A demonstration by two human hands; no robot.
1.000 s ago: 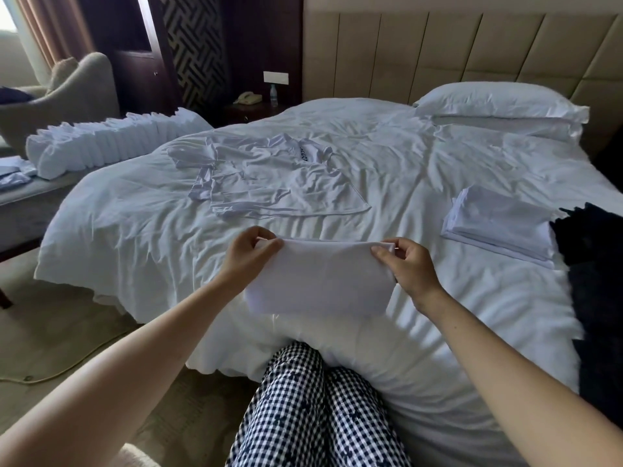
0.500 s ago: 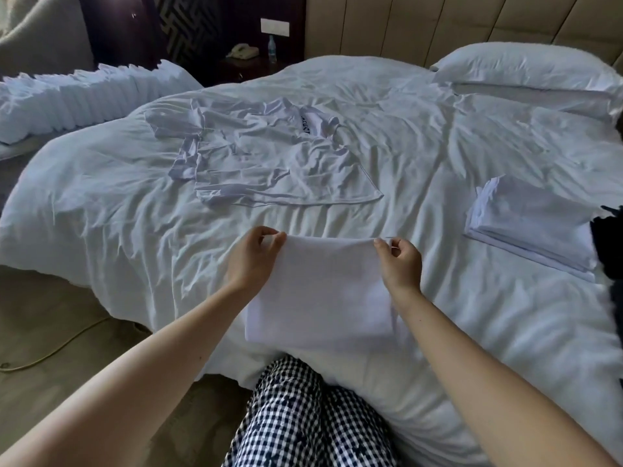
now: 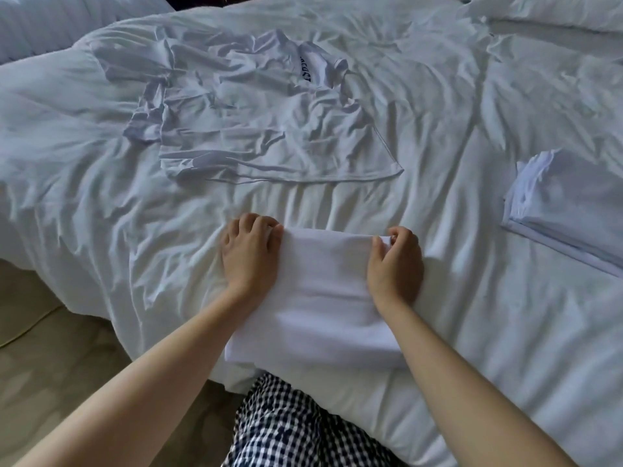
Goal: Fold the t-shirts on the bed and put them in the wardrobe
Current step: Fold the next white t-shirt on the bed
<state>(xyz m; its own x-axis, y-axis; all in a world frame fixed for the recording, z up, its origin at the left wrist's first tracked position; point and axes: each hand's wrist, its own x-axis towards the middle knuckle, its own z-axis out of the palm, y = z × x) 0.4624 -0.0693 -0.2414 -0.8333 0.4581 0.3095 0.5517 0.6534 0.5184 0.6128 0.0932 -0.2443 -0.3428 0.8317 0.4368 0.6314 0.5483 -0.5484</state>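
White folded t-shirt point(image 3: 320, 298) lying on the bed point(image 3: 101, 230), left hand point(image 3: 249, 254) and right hand point(image 3: 394, 264) gripping its far corners, crumpled t-shirt point(image 3: 269, 129) lying beyond.

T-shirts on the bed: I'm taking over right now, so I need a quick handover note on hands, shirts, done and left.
Left hand grips the far left corner of the folded t-shirt at the near edge of the bed; right hand pinches its far right corner.
Done: a stack of folded shirts lies to the right.
Left: the crumpled t-shirt farther up the bed needs folding; everything then goes to the wardrobe, out of view.
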